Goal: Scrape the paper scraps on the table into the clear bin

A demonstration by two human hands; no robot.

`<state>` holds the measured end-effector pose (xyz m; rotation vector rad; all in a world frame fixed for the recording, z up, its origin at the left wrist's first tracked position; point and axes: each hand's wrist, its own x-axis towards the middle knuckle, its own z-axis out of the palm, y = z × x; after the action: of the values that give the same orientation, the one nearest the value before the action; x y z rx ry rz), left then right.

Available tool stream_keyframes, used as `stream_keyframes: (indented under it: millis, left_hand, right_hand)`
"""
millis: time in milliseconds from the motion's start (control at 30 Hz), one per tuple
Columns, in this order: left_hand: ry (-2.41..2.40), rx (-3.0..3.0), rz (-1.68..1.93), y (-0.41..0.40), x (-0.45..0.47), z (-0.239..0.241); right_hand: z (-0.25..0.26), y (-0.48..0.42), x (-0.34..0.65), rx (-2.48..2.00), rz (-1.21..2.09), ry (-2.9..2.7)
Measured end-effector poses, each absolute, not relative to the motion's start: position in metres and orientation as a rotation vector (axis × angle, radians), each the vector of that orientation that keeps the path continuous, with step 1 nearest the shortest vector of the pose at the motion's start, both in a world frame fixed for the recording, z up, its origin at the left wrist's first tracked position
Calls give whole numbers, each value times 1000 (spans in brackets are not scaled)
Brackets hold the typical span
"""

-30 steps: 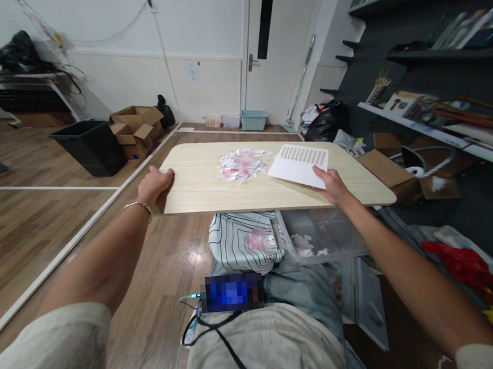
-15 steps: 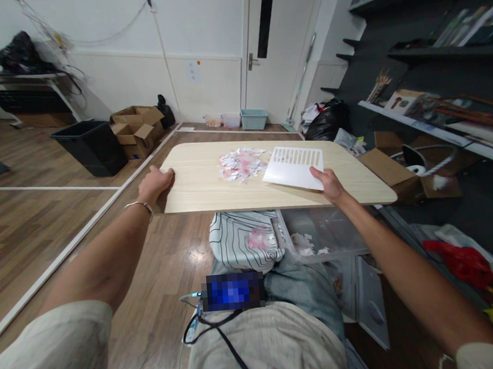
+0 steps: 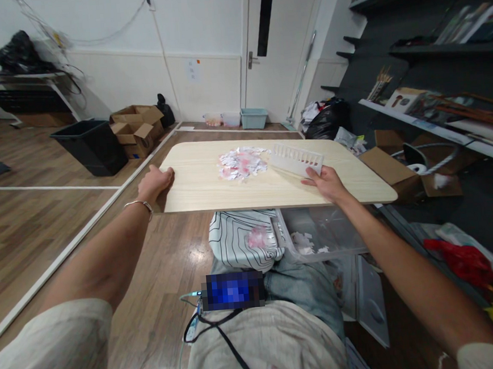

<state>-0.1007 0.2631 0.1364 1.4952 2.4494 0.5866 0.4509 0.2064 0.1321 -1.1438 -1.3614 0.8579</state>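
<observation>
A pale wood tabletop (image 3: 205,196) with rounded corners spans the middle of the view. My left hand (image 3: 156,183) is closed round its left edge. On the board lies a heap of small white and pink paper-like scraps (image 3: 242,163). To the right of the heap, my right hand (image 3: 324,183) grips a white slotted sheet (image 3: 291,163) between thumb and fingers. The sheet is tilted, its row of slots on the far side. Whether its lower edge touches the wood I cannot tell.
Below the board, a clear plastic bin (image 3: 327,229) with white scraps stands beside a line-patterned cloth (image 3: 238,239) on my lap. A black bin (image 3: 92,148) and cardboard boxes (image 3: 140,130) are at left. Dark shelves (image 3: 424,51) and an open carton (image 3: 386,173) stand at right.
The slotted sheet in my right hand has tipped from nearly flat to a steeper angle, now looking narrower. My left hand stays at the board's edge.
</observation>
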Motion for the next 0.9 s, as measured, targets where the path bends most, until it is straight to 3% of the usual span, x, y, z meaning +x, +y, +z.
stream_keyframes:
  millis: [900]
  left_hand:
    - [2472,1469,589,264,-103,136]
  right_hand:
    - [147,195,451,-1117,1061,-1320]
